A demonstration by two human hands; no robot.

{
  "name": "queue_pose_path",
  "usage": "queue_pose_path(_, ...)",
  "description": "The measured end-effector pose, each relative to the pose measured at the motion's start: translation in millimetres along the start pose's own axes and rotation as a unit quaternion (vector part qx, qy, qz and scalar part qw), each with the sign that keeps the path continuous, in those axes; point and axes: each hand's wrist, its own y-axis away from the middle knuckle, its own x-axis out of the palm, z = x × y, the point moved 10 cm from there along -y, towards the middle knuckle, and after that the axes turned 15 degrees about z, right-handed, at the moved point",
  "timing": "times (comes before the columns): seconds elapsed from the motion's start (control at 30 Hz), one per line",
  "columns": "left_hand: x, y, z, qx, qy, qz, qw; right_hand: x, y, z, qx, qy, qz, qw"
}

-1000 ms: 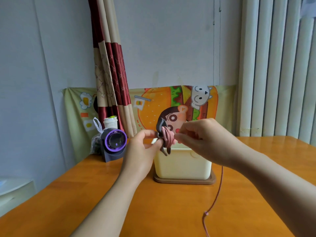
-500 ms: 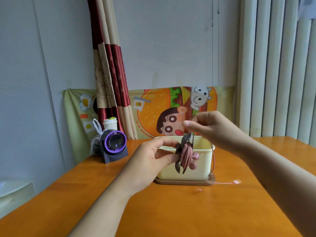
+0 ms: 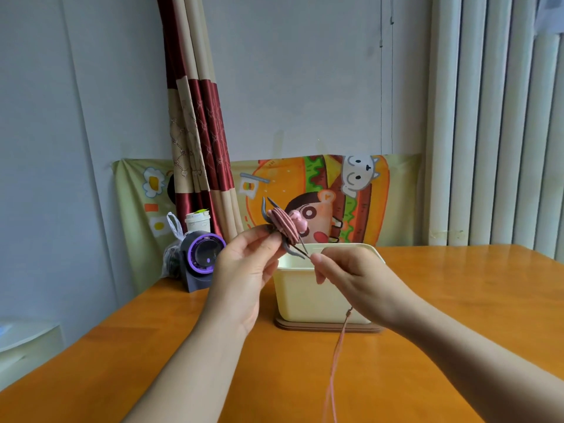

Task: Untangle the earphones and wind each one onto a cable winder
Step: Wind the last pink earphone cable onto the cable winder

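Although many turns of pink cable (image 3: 283,225) already sit tight around the dark cable winder (image 3: 265,209), this earphone is not finished; a loose tail (image 3: 338,346) hangs from the right hand (image 3: 354,279) down toward the table (image 3: 457,300) and runs out of the bottom of the view, so I judge the winding well along but with a stretch yet to take up. The pink earbuds (image 3: 297,222) rest against the far side of the coil; no tangle shows in the hanging part, apart from one small knot or slider just under the right wrist. Whether other earphones wait in the cream box (image 3: 305,296) behind the hands cannot be told; its inside is hidden.

The left hand (image 3: 244,270) holds the winder up above the box's near rim, its fingers (image 3: 259,243) curled and pinching the winder at its near side; the right hand's thumb and forefinger are closed in a fine pinch on the cable just below the winder's lower prongs, the other fingers loosely curled beneath.
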Motion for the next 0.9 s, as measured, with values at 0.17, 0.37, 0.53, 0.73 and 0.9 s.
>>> queue_pose_path(0.17, -4, 2, -1, 0.004, -0.141, -0.025, 0.99, 2, 4, 25, -0.034, 0.11, 0.018, 0.993)
queue_pose_path(0.37, 3, 5, -10, 0.017, -0.318, 0.0, 0.948, -14, 5, 29, -0.03, 0.123, 0.023, 0.992)
queue_pose_path(0.53, 15, 8, 5, -0.007, -0.391, 0.081, 0.917, -49, 3, 31, -0.02, 0.113, -0.016, 0.993)
queue_pose_path(0.73, 37, 16, -1, 0.009, -0.379, 0.149, 0.913, -65, -3, 18, -0.011, 0.095, -0.04, 0.995)
queue_pose_path(0.9, 49, 21, -3, 0.015, -0.354, 0.214, 0.91, -64, -3, 3, -0.006, 0.025, -0.06, 0.998)
